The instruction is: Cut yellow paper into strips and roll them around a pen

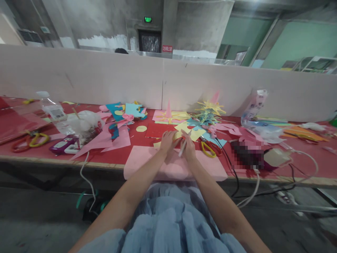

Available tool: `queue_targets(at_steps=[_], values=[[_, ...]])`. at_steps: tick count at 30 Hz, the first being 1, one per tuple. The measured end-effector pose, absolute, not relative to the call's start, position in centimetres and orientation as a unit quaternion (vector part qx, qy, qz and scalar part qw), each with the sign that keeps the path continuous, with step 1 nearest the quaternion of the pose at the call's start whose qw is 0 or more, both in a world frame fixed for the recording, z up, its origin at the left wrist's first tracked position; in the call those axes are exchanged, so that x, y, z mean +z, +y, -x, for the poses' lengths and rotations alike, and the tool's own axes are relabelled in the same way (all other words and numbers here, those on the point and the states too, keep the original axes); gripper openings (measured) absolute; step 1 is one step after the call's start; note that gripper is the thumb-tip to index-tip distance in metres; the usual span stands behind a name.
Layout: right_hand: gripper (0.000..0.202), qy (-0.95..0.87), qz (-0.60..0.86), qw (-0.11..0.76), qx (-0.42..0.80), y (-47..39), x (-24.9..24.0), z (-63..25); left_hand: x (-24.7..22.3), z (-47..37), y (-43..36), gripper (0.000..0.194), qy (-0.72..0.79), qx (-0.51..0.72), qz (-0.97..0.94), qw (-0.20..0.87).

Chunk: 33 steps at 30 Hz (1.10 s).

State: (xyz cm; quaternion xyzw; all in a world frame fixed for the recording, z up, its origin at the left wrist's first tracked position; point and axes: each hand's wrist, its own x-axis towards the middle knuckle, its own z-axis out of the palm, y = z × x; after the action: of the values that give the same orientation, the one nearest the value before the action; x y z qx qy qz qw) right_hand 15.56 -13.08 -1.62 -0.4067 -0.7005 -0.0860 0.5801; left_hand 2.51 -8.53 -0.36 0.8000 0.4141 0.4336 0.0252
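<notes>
Both hands meet over a pink sheet (147, 161) that hangs over the table's front edge. My left hand (167, 140) has its fingers closed at a small yellow paper piece (178, 135). My right hand (188, 147) is closed around a pale pen-like stick (182, 149), slanting downward. Beyond them lie a red sheet (155, 130) and a yellow sheet (195, 134) with a jagged edge. Scissors with yellow and red handles (209, 149) rest just right of my right hand. A pink cone (169, 109) stands upright on yellow paper strips behind the red sheet.
A layered paper tree (209, 110) stands at the back. Left are a plastic bottle (53, 109), a purple device (64, 144) and more scissors (38, 139). Cables (259, 186) hang at the right front edge. A low white partition (105, 77) runs behind the table.
</notes>
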Motion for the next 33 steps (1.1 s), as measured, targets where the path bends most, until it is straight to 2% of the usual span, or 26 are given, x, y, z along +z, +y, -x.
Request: queue_targets(at_steps=[21, 33], values=[[0.035, -0.696, 0.424, 0.574, -0.073, -13.26, -1.50, -15.61, -0.60, -2.56, -8.22, 0.016, 0.422, 0.427, -0.800, 0.018], [0.040, -0.696, 0.427, 0.571, -0.083, -13.28, -1.44, -15.48, -0.42, -2.42, -8.20, 0.018, 0.419, 0.382, -0.824, -0.001]])
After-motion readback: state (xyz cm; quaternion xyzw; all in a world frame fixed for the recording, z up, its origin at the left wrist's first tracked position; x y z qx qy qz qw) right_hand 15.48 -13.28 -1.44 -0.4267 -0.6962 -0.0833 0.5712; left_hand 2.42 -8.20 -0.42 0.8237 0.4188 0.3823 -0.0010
